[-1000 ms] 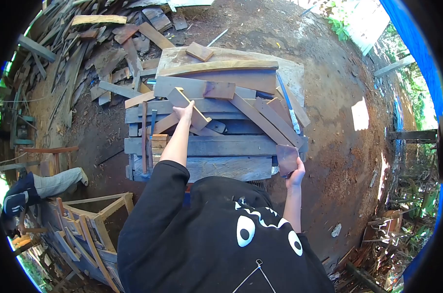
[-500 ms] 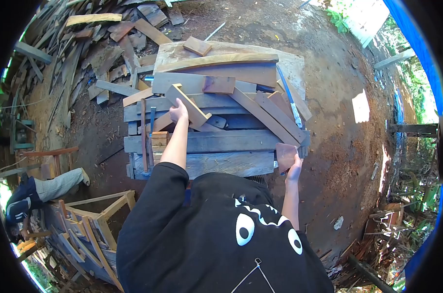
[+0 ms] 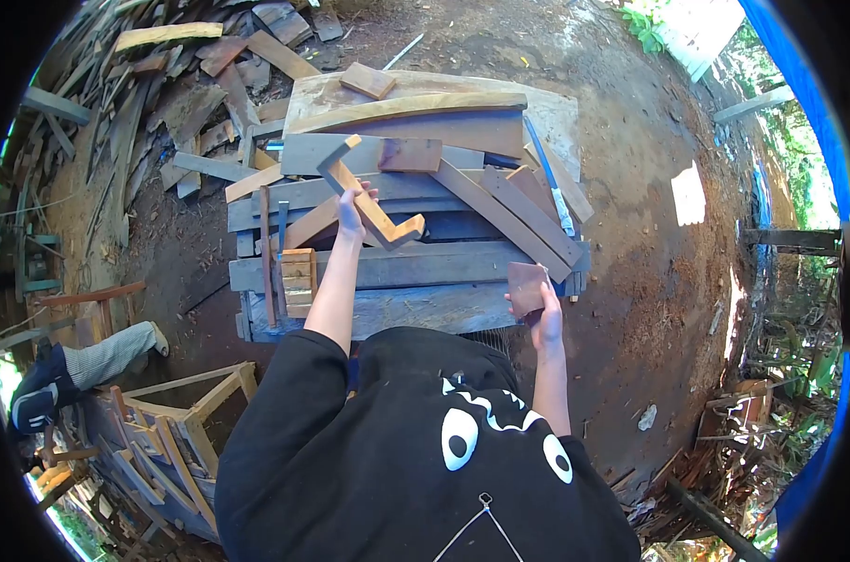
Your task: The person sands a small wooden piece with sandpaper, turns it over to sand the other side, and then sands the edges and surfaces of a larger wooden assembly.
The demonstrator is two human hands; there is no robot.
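Note:
My left hand (image 3: 352, 212) grips a pale U-shaped wooden piece (image 3: 371, 208) by its middle, holding it above the plank workbench (image 3: 416, 266). Its two short ends point up and to the right. In my right hand (image 3: 545, 318), at the bench's right front corner, is a reddish-brown square sheet that looks like sandpaper (image 3: 526, 285). Fingers curl around its lower edge. Left of my left forearm, a small stack of wood blocks (image 3: 298, 279) stands on the bench beside a chisel-like tool (image 3: 282, 229).
Loose boards (image 3: 500, 220) and a dark wood block (image 3: 409, 155) lie across the bench. A saw-like tool with a blue edge (image 3: 551, 183) rests at its right. Scrap wood (image 3: 177, 112) is heaped at far left. Another person (image 3: 88, 367) is at lower left near a wooden frame (image 3: 205, 412).
My left hand has turned the U-shaped wooden piece so its cut inner side faces up. My right hand has moved slightly left and up with the sandpaper.

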